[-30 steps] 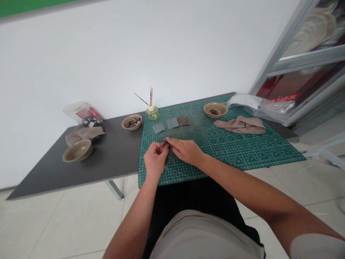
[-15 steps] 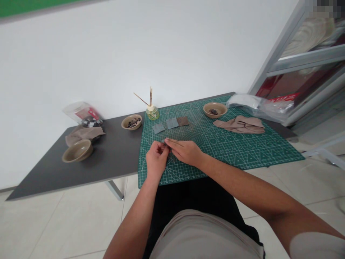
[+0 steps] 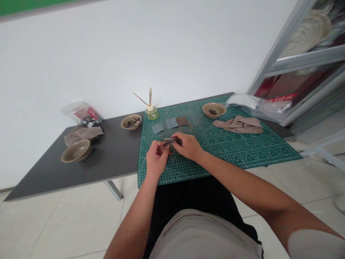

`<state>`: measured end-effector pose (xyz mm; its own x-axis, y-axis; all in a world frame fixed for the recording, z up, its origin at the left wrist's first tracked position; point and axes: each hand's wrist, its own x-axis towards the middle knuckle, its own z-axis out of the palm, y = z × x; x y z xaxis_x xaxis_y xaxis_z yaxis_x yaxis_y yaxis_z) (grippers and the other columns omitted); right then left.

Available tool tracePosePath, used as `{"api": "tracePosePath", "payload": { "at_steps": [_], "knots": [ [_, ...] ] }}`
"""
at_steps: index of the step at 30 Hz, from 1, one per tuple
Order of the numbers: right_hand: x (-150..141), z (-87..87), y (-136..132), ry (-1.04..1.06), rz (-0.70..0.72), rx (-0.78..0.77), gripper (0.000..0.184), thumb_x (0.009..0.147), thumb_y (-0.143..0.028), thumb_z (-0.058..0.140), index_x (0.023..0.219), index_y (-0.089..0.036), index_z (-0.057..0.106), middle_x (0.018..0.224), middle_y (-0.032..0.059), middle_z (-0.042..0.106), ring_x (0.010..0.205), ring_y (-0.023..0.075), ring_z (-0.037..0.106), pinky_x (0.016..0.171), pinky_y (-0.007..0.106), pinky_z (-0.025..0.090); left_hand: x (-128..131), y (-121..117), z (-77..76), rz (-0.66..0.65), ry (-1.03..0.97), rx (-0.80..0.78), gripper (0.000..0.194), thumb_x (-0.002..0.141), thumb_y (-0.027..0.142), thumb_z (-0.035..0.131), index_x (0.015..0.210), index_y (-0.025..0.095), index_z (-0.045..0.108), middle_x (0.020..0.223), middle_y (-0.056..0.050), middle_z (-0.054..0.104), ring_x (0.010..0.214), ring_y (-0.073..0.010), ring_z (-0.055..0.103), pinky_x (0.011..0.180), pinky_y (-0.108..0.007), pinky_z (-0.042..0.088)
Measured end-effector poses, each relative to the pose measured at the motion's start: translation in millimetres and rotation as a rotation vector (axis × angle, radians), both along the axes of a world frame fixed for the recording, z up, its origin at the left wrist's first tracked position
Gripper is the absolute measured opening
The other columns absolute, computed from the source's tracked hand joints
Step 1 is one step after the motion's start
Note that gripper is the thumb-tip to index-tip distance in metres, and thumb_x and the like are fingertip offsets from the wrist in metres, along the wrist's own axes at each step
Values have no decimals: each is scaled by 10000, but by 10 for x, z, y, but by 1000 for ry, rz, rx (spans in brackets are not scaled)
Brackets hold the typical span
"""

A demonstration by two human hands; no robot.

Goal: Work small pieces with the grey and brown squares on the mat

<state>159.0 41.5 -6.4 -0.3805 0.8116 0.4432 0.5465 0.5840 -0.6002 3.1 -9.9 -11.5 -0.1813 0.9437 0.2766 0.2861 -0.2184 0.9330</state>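
My left hand (image 3: 157, 157) and my right hand (image 3: 188, 146) meet above the near left part of a green cutting mat (image 3: 223, 154). Between them is a small folded piece of grey cloth (image 3: 169, 139), pinched by the fingertips of both. Its far side and whatever lies inside the fold are hidden. Just beyond the hands, two grey-blue cloth squares (image 3: 171, 123) and a brown cloth square (image 3: 182, 121) lie flat on the mat. The brown one touches the middle grey-blue one.
A reed diffuser (image 3: 152, 112) stands by the wall beside a bowl of small pebble-like pieces (image 3: 131, 122). Farther left are another bowl (image 3: 77, 151), a brown cloth (image 3: 83, 133) and a plastic bag (image 3: 81, 112). At right lie a bowl (image 3: 214, 110), a crumpled cloth (image 3: 238, 125) and clear plastic (image 3: 258, 107).
My right hand has gone from straight fingers laid over my left fingertips to curled fingers gripping the cloth. The grey cloth now shows more, raised between both hands.
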Motion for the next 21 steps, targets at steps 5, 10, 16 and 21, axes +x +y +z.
{"api": "tracePosePath", "payload": {
  "at_steps": [5,10,16,21],
  "knots": [
    [4,4,115,116,-55,-86,268,778,-239,682,1026,-185,596,942,59,695,876,220,647,801,341,494,-7,37,3,86,-12,93,165,775,302,676,850,207,563,838,1,637,752,-128,638,716,-262,539],
    [49,11,85,168,29,35,239,825,-238,646,1058,-191,635,1013,75,680,964,223,619,896,393,494,-14,55,11,77,-70,9,253,775,360,695,950,195,618,781,0,670,668,-132,640,676,-274,542],
    [85,32,46,289,288,-229,244,850,-279,662,1082,-203,674,947,27,726,841,155,688,788,299,545,-34,51,14,22,103,-9,172,831,317,638,937,206,715,925,-31,736,769,-149,672,764,-287,537],
    [100,39,45,289,190,-211,184,832,-278,699,997,-194,693,872,13,725,778,147,676,742,279,525,-17,58,28,48,137,10,280,881,298,580,1141,216,645,921,-33,726,836,-172,688,793,-304,546]
  ]
}}
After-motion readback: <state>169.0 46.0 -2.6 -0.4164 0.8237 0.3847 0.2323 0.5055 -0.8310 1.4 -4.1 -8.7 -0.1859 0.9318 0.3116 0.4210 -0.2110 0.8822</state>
